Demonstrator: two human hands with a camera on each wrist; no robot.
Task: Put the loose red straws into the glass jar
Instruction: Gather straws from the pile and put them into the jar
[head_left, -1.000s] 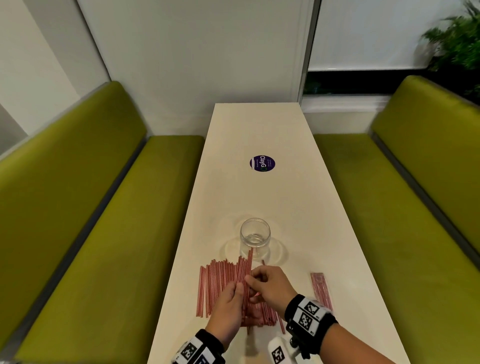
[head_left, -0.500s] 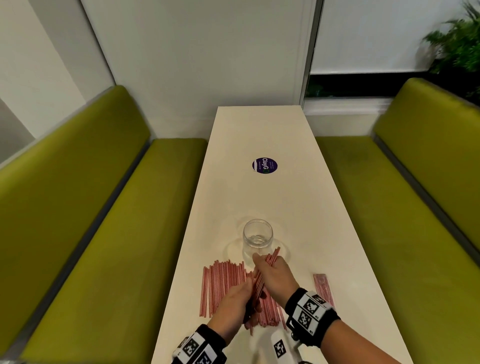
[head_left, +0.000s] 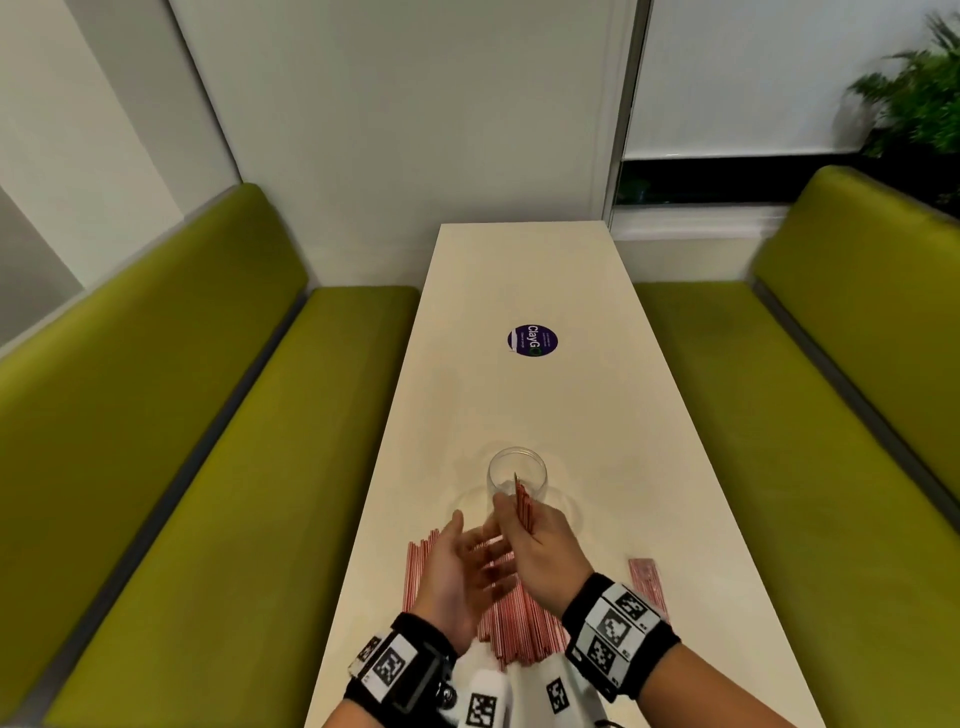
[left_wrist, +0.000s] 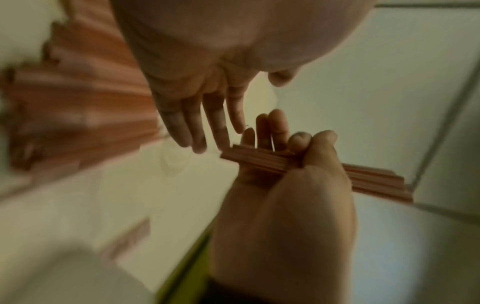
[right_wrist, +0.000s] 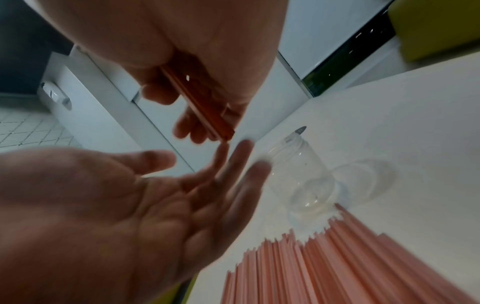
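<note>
The right hand's fingers (left_wrist: 298, 142) curl round a small bundle of red straws (left_wrist: 262, 162), thumb on top, pinching it near one end so the longer part juts out past the palm; in the head view the right hand (head_left: 530, 540) holds the bundle tilted, its tip over the mouth of the glass jar (head_left: 517, 475). The left hand (head_left: 457, 561) is spread and holds nothing, its palm turned toward the right hand, just beside it. Beneath both hands the loose straws (right_wrist: 363, 263) lie side by side on the bench (head_left: 524, 280), their far ends close to the jar's foot. The straws look light, thin and fairly stiff, likely smooth enough to slide out of a slack pinch; a grip near the middle should keep the bundle together. The jar looks light and tippable, so steadying its wall seems wise
</note>
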